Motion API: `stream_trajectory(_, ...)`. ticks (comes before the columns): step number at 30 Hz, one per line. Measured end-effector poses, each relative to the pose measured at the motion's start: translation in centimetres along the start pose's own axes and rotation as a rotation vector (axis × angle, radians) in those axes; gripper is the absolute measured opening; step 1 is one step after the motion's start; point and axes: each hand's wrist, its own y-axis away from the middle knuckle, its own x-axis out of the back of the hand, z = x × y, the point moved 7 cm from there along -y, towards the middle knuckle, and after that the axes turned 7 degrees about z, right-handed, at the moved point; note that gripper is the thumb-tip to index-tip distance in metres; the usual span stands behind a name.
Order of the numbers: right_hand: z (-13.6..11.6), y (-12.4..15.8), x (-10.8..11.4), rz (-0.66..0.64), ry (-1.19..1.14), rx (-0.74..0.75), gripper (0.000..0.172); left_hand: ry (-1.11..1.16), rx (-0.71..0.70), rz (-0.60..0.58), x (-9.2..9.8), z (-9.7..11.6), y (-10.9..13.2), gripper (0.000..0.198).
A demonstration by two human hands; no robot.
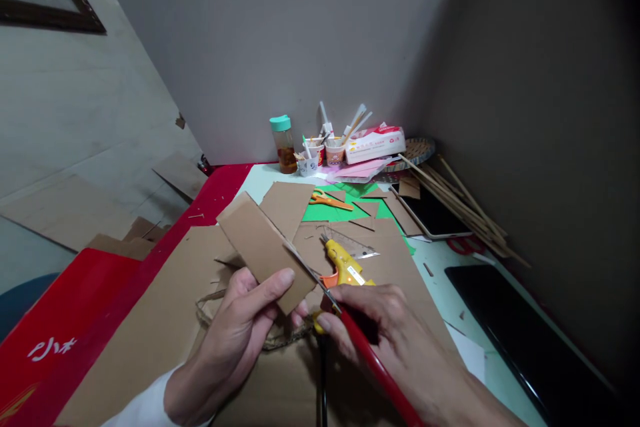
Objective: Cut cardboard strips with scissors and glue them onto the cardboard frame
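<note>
My left hand [240,327] pinches a brown cardboard strip [260,247], thumb on top, holding it tilted above the table. My right hand [385,333] is closed on red-handled scissors [360,340]. Their blades [305,267] run along the strip's right edge. Just behind the hands a yellow glue gun [343,267] lies on the cardboard. A loop of twine [210,307] shows under my left hand.
Large cardboard sheets [160,320] cover the table, over green paper [330,212]. A clear ruler [350,243], orange scissors [327,199], cups of sticks [325,150], a bottle [284,143], a tissue box [375,141], bamboo sticks [460,207], a tablet [435,213] and red cloth [75,320] lie around.
</note>
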Motion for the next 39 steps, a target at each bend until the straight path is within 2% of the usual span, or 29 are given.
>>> stream_trajectory(4, 0.0, 0.1, 0.0, -0.008, -0.002, 0.005, 0.022, 0.101, -0.085, 0.146, 1.4, 1.6, -0.8, 0.035)
stream_trajectory(9, 0.0, -0.2, -0.2, -0.114, -0.010, -0.034, 0.028, 0.019, -0.134, 0.131, 1.8, 3.2, -1.0, 0.050)
stream_trajectory(13, 0.3, -0.2, -0.3, -0.168, -0.007, -0.090, 0.030, -0.027, -0.093, 0.107, 1.7, 2.7, -0.7, 0.043)
stream_trajectory(18, -0.1, 0.1, -0.2, -0.121, -0.019, -0.069, 0.030, -0.037, -0.075, 0.075, 1.5, 2.1, -0.7, 0.030)
stream_trajectory(23, -0.4, 0.4, 0.0, -0.044, 0.045, 0.006, 0.025, 0.011, -0.092, 0.074, 1.3, 2.2, -0.6, 0.045)
stream_trajectory(26, -0.3, 0.3, 0.1, -0.049, 0.053, 0.005, 0.026, 0.010, -0.101, 0.066, 1.3, 2.1, -0.6, 0.043)
stream_trajectory(29, -0.3, 0.0, 0.0, -0.069, -0.002, -0.013, 0.022, -0.018, -0.112, 0.062, 1.3, 2.1, -0.5, 0.035)
stream_trajectory(32, -0.1, -0.1, -0.3, -0.117, 0.014, -0.069, 0.027, -0.046, -0.096, 0.028, 1.0, 1.9, -0.4, 0.031)
stream_trajectory(39, 0.5, 0.2, -0.4, -0.132, 0.014, -0.147, 0.032, -0.037, -0.077, 0.003, 0.6, 1.5, 0.0, 0.040)
